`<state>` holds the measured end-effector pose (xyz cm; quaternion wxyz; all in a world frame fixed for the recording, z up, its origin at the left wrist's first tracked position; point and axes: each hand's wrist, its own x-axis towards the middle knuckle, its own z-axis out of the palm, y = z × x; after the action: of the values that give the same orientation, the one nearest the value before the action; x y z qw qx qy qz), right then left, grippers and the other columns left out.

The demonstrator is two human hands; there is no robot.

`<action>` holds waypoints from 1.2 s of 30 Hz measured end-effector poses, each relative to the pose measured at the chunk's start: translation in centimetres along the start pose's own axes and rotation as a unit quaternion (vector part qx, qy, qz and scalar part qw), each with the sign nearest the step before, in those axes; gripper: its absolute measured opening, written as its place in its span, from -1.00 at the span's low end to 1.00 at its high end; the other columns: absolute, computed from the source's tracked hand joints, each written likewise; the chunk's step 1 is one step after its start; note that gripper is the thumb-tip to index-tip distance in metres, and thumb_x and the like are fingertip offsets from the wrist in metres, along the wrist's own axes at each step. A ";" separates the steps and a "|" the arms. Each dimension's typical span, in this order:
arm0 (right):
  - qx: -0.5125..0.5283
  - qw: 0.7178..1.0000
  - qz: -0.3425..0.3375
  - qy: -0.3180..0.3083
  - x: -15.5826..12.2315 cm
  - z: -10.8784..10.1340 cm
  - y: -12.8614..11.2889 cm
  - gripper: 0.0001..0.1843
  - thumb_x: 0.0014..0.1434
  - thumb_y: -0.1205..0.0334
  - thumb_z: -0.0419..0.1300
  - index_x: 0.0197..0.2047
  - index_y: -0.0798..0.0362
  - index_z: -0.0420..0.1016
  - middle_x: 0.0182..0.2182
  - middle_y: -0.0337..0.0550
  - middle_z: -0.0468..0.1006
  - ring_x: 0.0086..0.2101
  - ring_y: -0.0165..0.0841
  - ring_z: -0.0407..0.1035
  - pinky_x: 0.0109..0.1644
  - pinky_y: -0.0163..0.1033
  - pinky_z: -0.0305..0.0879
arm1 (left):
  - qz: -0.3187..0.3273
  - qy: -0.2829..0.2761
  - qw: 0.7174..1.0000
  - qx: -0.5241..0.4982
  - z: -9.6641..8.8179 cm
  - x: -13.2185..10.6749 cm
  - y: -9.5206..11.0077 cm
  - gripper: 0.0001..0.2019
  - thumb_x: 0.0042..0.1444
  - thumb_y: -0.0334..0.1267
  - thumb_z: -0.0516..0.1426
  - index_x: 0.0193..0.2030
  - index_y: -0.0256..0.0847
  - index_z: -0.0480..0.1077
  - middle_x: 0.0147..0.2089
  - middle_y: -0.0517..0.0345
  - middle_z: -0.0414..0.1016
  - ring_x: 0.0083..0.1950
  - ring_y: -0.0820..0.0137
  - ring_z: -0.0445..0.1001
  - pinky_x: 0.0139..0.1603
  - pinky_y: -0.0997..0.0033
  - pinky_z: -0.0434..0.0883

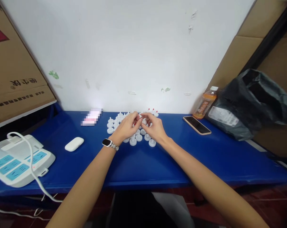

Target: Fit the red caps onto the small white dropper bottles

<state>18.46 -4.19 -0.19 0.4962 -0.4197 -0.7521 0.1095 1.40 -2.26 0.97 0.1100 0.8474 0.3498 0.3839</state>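
Observation:
My left hand point(129, 124) and my right hand point(155, 126) meet fingertip to fingertip over a cluster of small white nozzle caps point(133, 141). The thumb and fingers of my right hand curl round a white cap point(144, 121). Closed in a pinch, my left hand has a bit of red showing by its fingers; what it grips is mostly hidden. Several caps have a round base and an upright spout. Behind my hands, close to the wall, stand a few white caps with red tips point(153, 110). My hands cover part of the cluster.
On the blue table point(143, 167), a white power strip point(22, 161) with a cable and a white earbud case point(74, 144) lie left. At right are a phone point(196, 125), an orange drink bottle point(205, 103) and a dark plastic bag point(250, 101). A white wall point(134, 57) rises behind.

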 end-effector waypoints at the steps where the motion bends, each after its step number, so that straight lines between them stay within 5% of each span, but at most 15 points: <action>1: 0.002 1.000 -0.001 -0.003 -0.1 0.1 -0.1 -0.64 0.17 0.25 0.18 0.06 0.01 0.46 -0.17 -0.15 0.62 -0.38 -0.37 0.40 -0.21 -0.24 0.36 | -0.002 -0.004 1.000 0.005 -0.1 0.0 -0.1 -0.80 0.36 -0.15 -0.05 -0.29 -0.14 0.17 -0.34 0.17 0.33 -0.31 0.37 0.33 -0.28 0.35 0.25; 7: 0.032 0.999 -0.001 -0.024 -0.5 0.4 -0.4 -0.52 0.17 0.21 0.20 0.17 -0.04 0.33 -0.18 -0.17 0.61 -0.39 -0.37 0.38 -0.20 -0.23 0.38 | -0.032 -0.003 0.999 -0.018 -0.5 0.1 -0.4 -0.75 0.39 -0.11 -0.09 -0.31 -0.15 0.17 -0.38 0.21 0.34 -0.37 0.40 0.32 -0.33 0.37 0.20; 13: 0.083 0.996 0.026 0.004 -0.4 0.4 -0.2 -0.59 0.18 0.18 0.21 0.10 0.00 0.35 -0.17 -0.13 0.61 -0.31 -0.35 0.45 -0.20 -0.23 0.40 | -0.022 -0.029 0.999 -0.019 -0.5 -0.1 -0.2 -0.71 0.39 -0.14 -0.10 -0.37 -0.15 0.14 -0.44 0.23 0.28 -0.40 0.41 0.28 -0.35 0.37 0.17; 24: 0.020 0.999 -0.004 -0.026 -0.6 0.0 -0.2 -0.71 0.20 0.06 0.26 -0.06 -0.01 0.49 -0.29 -0.18 0.62 -0.34 -0.31 0.50 -0.18 -0.21 0.43 | -0.045 -0.022 0.996 -0.080 -0.4 -0.2 -0.6 -0.66 0.41 -0.04 -0.14 -0.34 -0.15 0.17 -0.45 0.26 0.28 -0.42 0.43 0.28 -0.34 0.37 0.19; 29: -0.036 0.998 -0.038 -0.035 -0.4 -0.4 -0.4 -0.74 0.24 0.12 0.22 -0.02 -0.02 0.49 -0.29 -0.18 0.62 -0.30 -0.29 0.51 -0.14 -0.21 0.41 | -0.053 0.033 0.988 -0.138 0.3 0.2 -0.7 -0.61 0.39 -0.05 -0.10 -0.44 -0.18 0.13 -0.48 0.26 0.19 -0.42 0.45 0.23 -0.35 0.40 0.18; 36: -0.070 0.995 -0.073 -0.012 0.0 0.0 -1.0 -0.77 0.26 0.18 0.17 -0.02 -0.02 0.47 -0.14 -0.10 0.60 -0.18 -0.24 0.49 -0.02 -0.17 0.38 | -0.144 0.126 0.970 -0.147 1.4 1.1 -0.2 -0.55 0.34 -0.03 -0.06 -0.56 -0.18 0.07 -0.59 0.28 0.07 -0.51 0.48 0.11 -0.46 0.39 0.06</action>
<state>17.93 -4.81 0.37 0.4631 -0.3960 -0.7925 0.0247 2.86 -1.27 0.60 0.2425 0.7074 0.4184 0.5154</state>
